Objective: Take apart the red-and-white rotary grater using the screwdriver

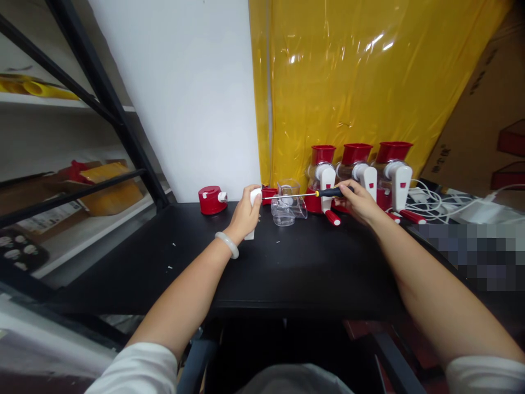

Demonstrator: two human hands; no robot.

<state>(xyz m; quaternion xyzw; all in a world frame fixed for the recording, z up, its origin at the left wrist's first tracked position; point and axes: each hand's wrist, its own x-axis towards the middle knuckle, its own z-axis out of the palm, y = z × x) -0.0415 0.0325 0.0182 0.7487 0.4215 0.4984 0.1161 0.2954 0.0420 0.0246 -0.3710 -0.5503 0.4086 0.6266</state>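
Observation:
My left hand [245,210], with a pale bangle at the wrist, is closed round a white part [255,195]. In my right hand [356,201] is a screwdriver [328,192] with a black and yellow handle, held level. Its metal shaft points left and its tip reaches the white part. Behind the shaft a clear plastic housing [285,213] stands on the black table [287,273]. A red piece [268,195] lies between my left hand and the housing, partly hidden.
A red base [212,200] with a white knob stands at the table's back left. Several red and white crank graters [357,156] line the back right, beside white cables [435,202]. A black-framed shelf [118,117] rises at the left; a cardboard box [471,109] is at the right.

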